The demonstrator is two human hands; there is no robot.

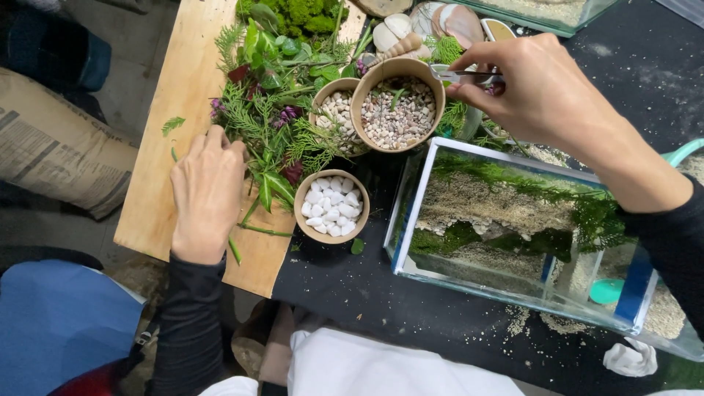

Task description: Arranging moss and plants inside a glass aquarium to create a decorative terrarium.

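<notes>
- The right hand [543, 92] is pinching metal tweezers [458, 75] shut-fingered; the left hand [207, 192] is resting half-open, holding nothing, fingertips among green cuttings [275, 117].
- The tweezers are lying level, tips pointing left, just over the mixed-pebble bowl [397, 106].
- Risk: tips nudging that bowl's rim, spilling pebbles towards the glass tank [513, 227] below the right hand.

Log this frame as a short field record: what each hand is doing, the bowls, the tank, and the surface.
left hand: resting on cut greenery on a wooden board
right hand: pinching metal tweezers over the bowl of mixed pebbles
other bowls: bowl of white stones; a second pebble bowl behind
glass tank: holds sand, moss, green fronds
surface: black table
shells: at top edge
</notes>
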